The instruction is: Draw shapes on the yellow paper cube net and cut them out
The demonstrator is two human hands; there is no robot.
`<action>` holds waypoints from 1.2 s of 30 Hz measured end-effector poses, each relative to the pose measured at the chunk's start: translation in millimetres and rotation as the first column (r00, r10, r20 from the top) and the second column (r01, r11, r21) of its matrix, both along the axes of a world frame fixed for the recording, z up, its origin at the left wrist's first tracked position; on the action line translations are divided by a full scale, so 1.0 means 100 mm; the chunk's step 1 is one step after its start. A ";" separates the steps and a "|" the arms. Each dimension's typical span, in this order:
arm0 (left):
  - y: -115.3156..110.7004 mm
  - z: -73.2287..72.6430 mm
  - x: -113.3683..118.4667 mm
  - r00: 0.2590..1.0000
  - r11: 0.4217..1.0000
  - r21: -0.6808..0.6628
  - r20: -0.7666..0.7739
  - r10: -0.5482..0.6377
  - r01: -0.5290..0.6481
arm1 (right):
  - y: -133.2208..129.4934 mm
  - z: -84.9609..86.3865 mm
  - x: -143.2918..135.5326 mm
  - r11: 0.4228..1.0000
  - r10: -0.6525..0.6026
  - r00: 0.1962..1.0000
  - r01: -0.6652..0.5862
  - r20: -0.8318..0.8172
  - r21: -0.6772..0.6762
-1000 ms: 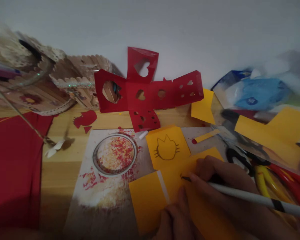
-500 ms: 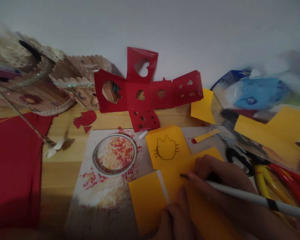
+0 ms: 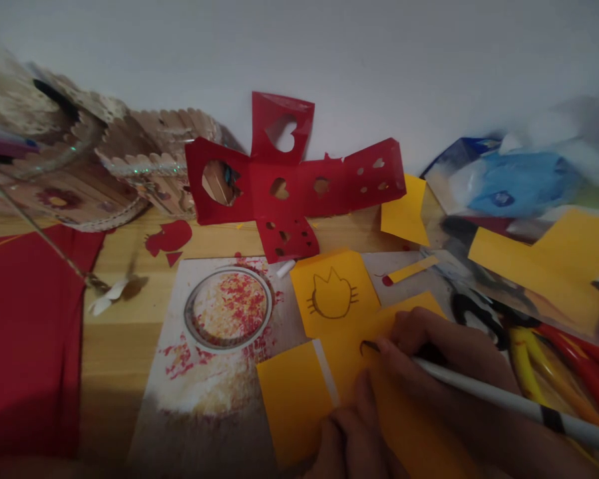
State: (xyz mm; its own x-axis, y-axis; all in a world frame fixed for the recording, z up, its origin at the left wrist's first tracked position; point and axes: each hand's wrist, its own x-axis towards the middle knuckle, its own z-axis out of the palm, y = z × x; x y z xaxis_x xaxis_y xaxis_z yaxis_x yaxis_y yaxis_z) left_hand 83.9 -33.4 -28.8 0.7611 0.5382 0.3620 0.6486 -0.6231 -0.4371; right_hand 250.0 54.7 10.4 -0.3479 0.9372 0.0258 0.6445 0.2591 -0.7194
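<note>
A cross-shaped yellow paper cutout (image 3: 289, 399) lies in front of me, with a white strip across its left arm. On its top flap is a dark outline of a cat's head (image 3: 332, 297) with ears and whiskers. My right hand (image 3: 444, 346) grips a white felt-tip pen (image 3: 484, 386) with a black band. The pen's dark tip meets the middle panel, where a short curved line shows. Bent fingers of my left hand (image 3: 347, 436) hold the cutout near its lower edge, partly cropped by the frame.
Behind stands a red cross-shaped paper cutout (image 3: 284, 159) with heart-shaped holes. A printed white board (image 3: 164, 412) lies under the yellow paper. Scissors (image 3: 474, 313) and red-handled pliers-like tools (image 3: 579, 366) are at right. Popsicle-stick holders (image 3: 164, 133) stand back left; red sheets (image 3: 24, 346) lie at left.
The pen tip has moved slightly, and the curved line on the middle panel looks a little longer. My left hand stays in place.
</note>
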 end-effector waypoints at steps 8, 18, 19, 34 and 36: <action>0.06 0.02 0.09 0.996 0.996 0.080 0.082 0.028 -0.035 | -0.01 0.02 0.01 0.998 -0.040 0.998 0.037 0.053 0.047; 0.00 -0.14 0.22 0.956 0.984 0.102 0.270 0.117 -0.149 | 0.03 0.04 -0.03 0.999 -0.032 0.999 0.032 -0.035 0.018; 0.01 -0.12 0.22 0.959 0.987 0.088 0.264 0.105 -0.132 | 0.03 0.04 -0.02 1.000 -0.023 0.999 0.023 -0.027 0.020; 0.04 -0.05 0.10 0.988 0.995 0.089 0.152 0.036 -0.050 | 0.00 0.02 0.04 0.997 -0.065 0.996 0.062 0.056 0.043; 0.05 -0.07 0.07 0.992 0.991 0.132 0.126 -0.006 -0.011 | 0.00 0.03 0.03 0.996 -0.087 0.996 0.086 0.021 0.033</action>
